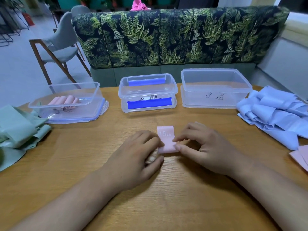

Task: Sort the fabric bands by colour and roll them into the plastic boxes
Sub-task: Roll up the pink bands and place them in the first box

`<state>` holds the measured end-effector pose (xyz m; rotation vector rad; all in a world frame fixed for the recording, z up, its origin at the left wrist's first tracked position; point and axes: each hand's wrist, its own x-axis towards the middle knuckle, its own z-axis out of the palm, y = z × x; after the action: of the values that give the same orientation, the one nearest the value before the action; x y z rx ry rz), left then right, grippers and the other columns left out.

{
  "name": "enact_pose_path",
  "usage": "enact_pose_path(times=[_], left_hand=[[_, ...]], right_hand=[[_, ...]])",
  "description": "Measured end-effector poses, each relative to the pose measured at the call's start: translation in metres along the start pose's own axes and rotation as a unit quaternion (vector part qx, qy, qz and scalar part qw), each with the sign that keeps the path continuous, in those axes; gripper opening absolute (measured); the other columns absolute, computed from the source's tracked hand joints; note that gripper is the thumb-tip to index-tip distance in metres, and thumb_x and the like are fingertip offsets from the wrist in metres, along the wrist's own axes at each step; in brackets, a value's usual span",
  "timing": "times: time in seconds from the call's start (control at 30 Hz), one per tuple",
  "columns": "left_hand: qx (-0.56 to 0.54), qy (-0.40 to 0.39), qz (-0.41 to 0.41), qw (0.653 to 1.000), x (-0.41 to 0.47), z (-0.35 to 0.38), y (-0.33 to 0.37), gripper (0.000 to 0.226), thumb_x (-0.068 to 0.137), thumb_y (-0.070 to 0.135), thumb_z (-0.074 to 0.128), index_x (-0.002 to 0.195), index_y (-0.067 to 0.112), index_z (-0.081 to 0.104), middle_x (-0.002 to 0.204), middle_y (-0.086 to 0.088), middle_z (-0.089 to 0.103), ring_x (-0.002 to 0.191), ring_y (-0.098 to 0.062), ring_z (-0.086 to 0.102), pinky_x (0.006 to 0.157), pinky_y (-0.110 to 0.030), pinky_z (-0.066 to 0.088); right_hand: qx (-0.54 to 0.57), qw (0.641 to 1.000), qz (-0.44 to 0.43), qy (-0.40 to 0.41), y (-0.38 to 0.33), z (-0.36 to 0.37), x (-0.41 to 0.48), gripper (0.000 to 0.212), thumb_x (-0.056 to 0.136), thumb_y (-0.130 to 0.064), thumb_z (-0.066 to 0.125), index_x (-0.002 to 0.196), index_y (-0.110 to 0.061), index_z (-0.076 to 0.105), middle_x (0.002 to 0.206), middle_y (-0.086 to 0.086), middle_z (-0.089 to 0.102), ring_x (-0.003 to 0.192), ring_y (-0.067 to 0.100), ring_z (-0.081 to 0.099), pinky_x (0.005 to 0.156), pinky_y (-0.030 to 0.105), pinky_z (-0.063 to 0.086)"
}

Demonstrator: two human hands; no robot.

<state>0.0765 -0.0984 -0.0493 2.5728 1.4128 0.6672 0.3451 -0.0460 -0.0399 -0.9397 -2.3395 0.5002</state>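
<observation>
A pink fabric band (165, 139) marked "15 LB" lies at the middle of the wooden table (166, 197), its near end rolled up. My left hand (138, 155) and my right hand (203, 147) both pinch that roll from either side. Three clear plastic boxes stand in a row behind. The left box (50, 104) holds several pink rolls (65, 100). The middle box (126, 90) has blue clips, and the right box (245, 87) holds no bands. A pile of green bands (18, 130) lies at the far left, and blue bands (275, 112) lie at the right.
More pink band (300, 157) lies flat at the table's right edge. A leaf-patterned sofa back (175, 35) runs behind the boxes, and a grey chair (61, 45) stands to the back left.
</observation>
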Motion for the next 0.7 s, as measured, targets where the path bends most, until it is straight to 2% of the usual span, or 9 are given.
enact_pose_path(times=[0.1,0.2,0.3,0.4,0.47,0.57,0.7], left_hand=[[0.011,0.003,-0.008,1.000,0.000,0.001,-0.001,0.031,0.101,0.045,0.062,0.125,0.024,0.064,0.132,0.011,0.056,0.144,-0.013,0.042,0.117,-0.033,0.038],[0.020,0.003,-0.013,1.000,-0.001,0.002,-0.001,0.035,0.100,0.048,0.062,0.127,0.026,0.064,0.140,0.010,0.055,0.152,-0.014,0.033,0.122,-0.031,0.032],[0.032,0.002,-0.017,0.999,-0.001,0.002,0.000,0.040,0.101,0.050,0.060,0.133,0.026,0.063,0.145,0.008,0.054,0.155,-0.013,0.029,0.125,-0.029,0.028],[0.031,0.005,-0.019,0.999,-0.001,0.001,0.001,0.051,0.102,0.048,0.061,0.144,0.021,0.056,0.150,0.005,0.051,0.155,-0.014,0.030,0.126,-0.034,0.029],[0.018,0.006,-0.001,1.000,0.000,-0.001,0.003,0.050,0.103,0.041,0.063,0.147,0.019,0.054,0.151,0.003,0.050,0.154,-0.016,0.033,0.124,-0.038,0.033],[0.027,-0.008,0.030,0.999,0.002,-0.003,0.004,0.046,0.105,0.033,0.060,0.150,0.026,0.053,0.150,0.004,0.050,0.155,-0.016,0.032,0.125,-0.037,0.032],[0.032,-0.012,0.012,0.999,0.002,0.000,0.002,0.054,0.103,0.037,0.059,0.155,0.034,0.044,0.155,0.008,0.047,0.157,-0.014,0.026,0.126,-0.038,0.029]], right_hand=[[-0.006,0.999,-0.040,0.003,-0.001,-0.001,0.000,0.009,0.095,-0.023,0.077,0.101,-0.029,0.076,0.103,-0.018,0.063,0.100,0.007,0.059,0.086,0.018,0.042],[-0.010,0.999,-0.047,-0.015,0.002,0.003,0.000,0.011,0.094,-0.019,0.076,0.100,-0.029,0.076,0.107,-0.018,0.063,0.103,0.009,0.058,0.089,0.025,0.045],[-0.014,0.999,-0.035,-0.007,0.006,0.004,0.000,0.015,0.095,-0.019,0.075,0.105,-0.030,0.076,0.111,-0.021,0.065,0.107,0.012,0.059,0.093,0.029,0.048],[-0.021,1.000,-0.017,-0.007,0.010,0.005,0.001,0.022,0.097,-0.020,0.073,0.116,-0.032,0.074,0.116,-0.024,0.065,0.115,0.012,0.058,0.099,0.030,0.048],[-0.040,0.999,0.000,-0.015,0.013,0.006,0.001,0.028,0.100,-0.025,0.069,0.126,-0.036,0.071,0.123,-0.027,0.062,0.121,0.008,0.053,0.104,0.028,0.045],[-0.066,0.997,0.026,-0.021,0.015,0.009,0.003,0.035,0.102,-0.035,0.059,0.135,-0.040,0.067,0.132,-0.031,0.055,0.131,0.006,0.045,0.113,0.026,0.037],[-0.099,0.991,0.069,-0.051,0.015,0.011,0.003,0.046,0.104,-0.052,0.042,0.148,-0.047,0.054,0.147,-0.030,0.045,0.148,0.004,0.027,0.122,0.027,0.024]])
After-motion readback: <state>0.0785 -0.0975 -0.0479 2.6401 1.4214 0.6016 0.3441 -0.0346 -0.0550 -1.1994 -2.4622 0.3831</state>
